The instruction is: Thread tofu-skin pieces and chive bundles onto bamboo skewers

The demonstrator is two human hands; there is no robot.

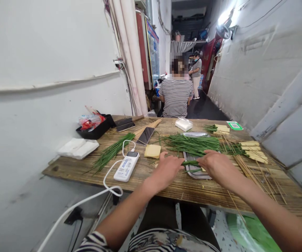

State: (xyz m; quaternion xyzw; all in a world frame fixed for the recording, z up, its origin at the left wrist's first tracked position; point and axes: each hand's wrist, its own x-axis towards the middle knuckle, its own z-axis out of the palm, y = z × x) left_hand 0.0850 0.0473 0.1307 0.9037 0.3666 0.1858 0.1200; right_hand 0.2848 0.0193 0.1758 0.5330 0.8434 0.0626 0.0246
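A small bunch of garlic chives (pixel 190 163) stretches between my two hands, low over the metal tray (pixel 193 175). My left hand (pixel 169 167) is closed around its left end, the fingertips partly hidden. At the other end, my right hand (pixel 212 163) is closed on the same bunch, with its fingers pointing down and in. Behind them, a larger pile of chives (pixel 193 143) lies across the tray. Just left of my left hand is a stack of yellow tofu sheets (pixel 152 151). Chives wrapped in tofu sheet (pixel 253 151) lie with skewers to the right.
Loose bamboo skewers (pixel 249 173) spread over the right of the wooden table (pixel 88 171). On the left are a white power bank (pixel 127 167) with a cable, a phone (pixel 145 135), more chives (pixel 115 150), tissues (pixel 77 147) and a black box (pixel 98 127). Two people are beyond the table.
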